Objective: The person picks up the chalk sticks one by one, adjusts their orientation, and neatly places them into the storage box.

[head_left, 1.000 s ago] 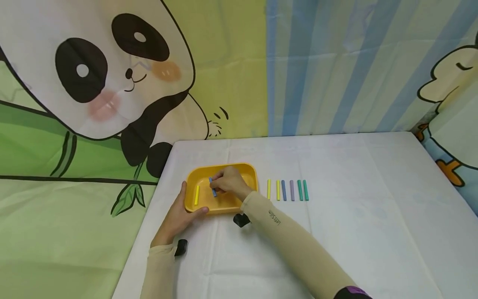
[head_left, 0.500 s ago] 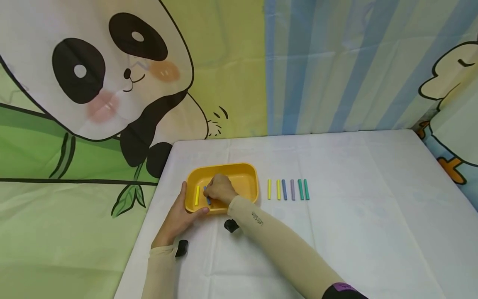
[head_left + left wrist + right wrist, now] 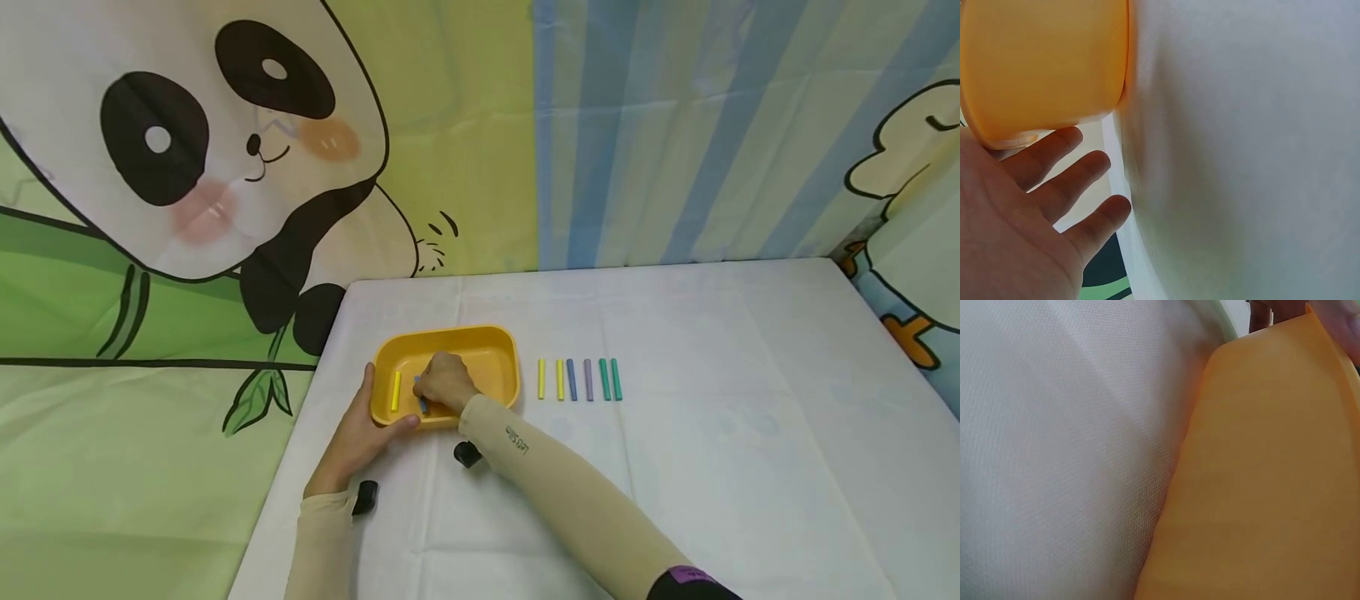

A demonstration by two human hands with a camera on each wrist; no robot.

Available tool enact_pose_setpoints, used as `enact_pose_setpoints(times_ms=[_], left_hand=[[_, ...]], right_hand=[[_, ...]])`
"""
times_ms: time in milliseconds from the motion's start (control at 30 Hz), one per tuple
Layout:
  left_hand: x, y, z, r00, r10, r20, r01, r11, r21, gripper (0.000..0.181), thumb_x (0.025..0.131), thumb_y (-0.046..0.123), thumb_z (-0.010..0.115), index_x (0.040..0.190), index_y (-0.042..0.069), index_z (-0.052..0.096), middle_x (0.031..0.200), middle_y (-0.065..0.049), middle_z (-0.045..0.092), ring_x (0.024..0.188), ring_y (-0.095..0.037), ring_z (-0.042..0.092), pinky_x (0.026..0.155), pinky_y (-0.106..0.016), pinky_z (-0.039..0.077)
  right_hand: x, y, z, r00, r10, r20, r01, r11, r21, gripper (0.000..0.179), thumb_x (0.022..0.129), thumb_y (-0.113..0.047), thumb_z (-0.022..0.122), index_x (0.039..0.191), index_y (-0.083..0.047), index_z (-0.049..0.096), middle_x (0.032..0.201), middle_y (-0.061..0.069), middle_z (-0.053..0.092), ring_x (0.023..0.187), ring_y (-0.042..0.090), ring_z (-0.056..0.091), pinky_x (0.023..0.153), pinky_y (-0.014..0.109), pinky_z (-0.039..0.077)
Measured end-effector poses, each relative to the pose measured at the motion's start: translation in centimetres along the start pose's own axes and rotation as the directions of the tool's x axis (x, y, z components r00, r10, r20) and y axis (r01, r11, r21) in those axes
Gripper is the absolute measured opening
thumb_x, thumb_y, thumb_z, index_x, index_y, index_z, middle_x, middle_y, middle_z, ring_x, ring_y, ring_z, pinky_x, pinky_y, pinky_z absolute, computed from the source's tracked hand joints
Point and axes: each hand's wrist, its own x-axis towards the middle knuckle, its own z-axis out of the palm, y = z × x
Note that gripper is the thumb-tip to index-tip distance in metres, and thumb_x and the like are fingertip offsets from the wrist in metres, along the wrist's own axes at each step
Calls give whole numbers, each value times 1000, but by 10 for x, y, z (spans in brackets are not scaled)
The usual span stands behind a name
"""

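Observation:
A yellow tray (image 3: 491,358) sits on the white table, at the left in the head view. My left hand (image 3: 358,433) rests against its near left corner, thumb along the front side and straight, spread fingers by the left end. In the left wrist view, fingers (image 3: 1088,169) reach beside the tray wall (image 3: 1047,62). Over the tray floor, my right hand (image 3: 447,382) pinches a blue stick (image 3: 423,407), whose middle is partly hidden by the fingers. A yellow stick (image 3: 395,392) lies to its left in the tray. The right wrist view shows mostly the tray's outer wall (image 3: 1260,462).
Right of the tray, several sticks lie in a row on the table (image 3: 720,467): yellow (image 3: 542,379) and another yellow, blue (image 3: 572,380), purple (image 3: 588,381) and two green ones (image 3: 604,380). A panda-print curtain (image 3: 300,150) hangs behind the table.
My right hand has moved left inside the tray with the blue stick, bringing it closer to the yellow one, then slightly back right. The left hand has stayed at the tray.

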Motion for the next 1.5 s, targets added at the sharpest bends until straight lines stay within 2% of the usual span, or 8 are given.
enact_pose_setpoints(times_ms=[200, 333, 567, 767, 833, 1000, 1267, 1500], left_hand=[[-1, 0, 0, 1000, 9, 0, -9, 1000, -7, 122, 81, 48, 84, 161, 36, -8, 169, -1, 7, 152, -27, 18, 120, -56, 19], [-1, 1, -1, 1000, 6, 4, -6, 1000, -10, 122, 82, 47, 84, 161, 34, -8, 169, -2, 7, 153, -27, 18, 121, -56, 19], [-1, 3, -2, 1000, -14, 5, 14, 1000, -1, 124, 82, 43, 85, 162, 29, -8, 169, -4, 7, 152, -27, 18, 121, -55, 18], [-11, 36, -7, 1000, -12, 26, 12, 1000, -16, 122, 85, 36, 84, 163, 13, -7, 168, -17, 8, 152, -37, 18, 119, -60, 18], [-10, 34, -6, 1000, -5, 26, 5, 1000, -15, 122, 85, 35, 84, 163, 14, -8, 168, -17, 8, 152, -37, 18, 119, -60, 19], [-1, 3, 0, 1000, 1, 3, -1, 1000, -11, 124, 82, 43, 85, 162, 30, -8, 169, -4, 6, 152, -27, 17, 121, -56, 19], [-1, 2, 0, 1000, -6, -3, 6, 1000, -3, 124, 81, 50, 84, 161, 36, -9, 169, -1, 5, 153, -27, 16, 120, -58, 18], [-2, 3, 0, 1000, -21, -6, 21, 1000, -1, 123, 81, 50, 84, 160, 39, -9, 169, 2, 5, 153, -25, 15, 121, -56, 18]], right_hand=[[-2, 0, 1, 1000, -17, 2, 17, 1000, 12, 19, 85, -12, 78, 71, 0, 76, 52, 0, 58, 48, 11, 49, 45, 21, 37], [-3, 0, 0, 1000, -14, 5, 14, 1000, 25, 22, 87, -13, 77, 68, -1, 74, 51, 2, 59, 46, 11, 50, 44, 21, 37], [-5, 0, -2, 1000, -2, -11, 2, 1000, 22, 21, 84, -13, 80, 67, -6, 70, 62, 2, 62, 54, 12, 52, 47, 22, 40], [-6, 2, -8, 1000, -4, -14, 5, 1000, 22, 16, 82, -15, 82, 71, -8, 72, 69, 1, 64, 59, 13, 53, 50, 22, 41], [-8, 2, -12, 1000, -18, -17, 19, 999, 39, 12, 82, -14, 82, 75, -8, 73, 72, 1, 65, 62, 13, 55, 51, 22, 43], [-13, 4, -19, 998, -50, -23, 52, 996, 74, 8, 82, -12, 81, 86, -8, 76, 80, 1, 67, 68, 13, 58, 57, 21, 46], [-17, 6, -28, 996, -80, -29, 82, 990, 116, 15, 85, -13, 80, 97, -5, 77, 81, 1, 70, 70, 14, 62, 61, 22, 51], [-21, 4, -33, 997, -80, -17, 82, 981, 176, 18, 85, -13, 80, 100, -7, 75, 87, 10, 74, 75, 21, 69, 62, 23, 54]])
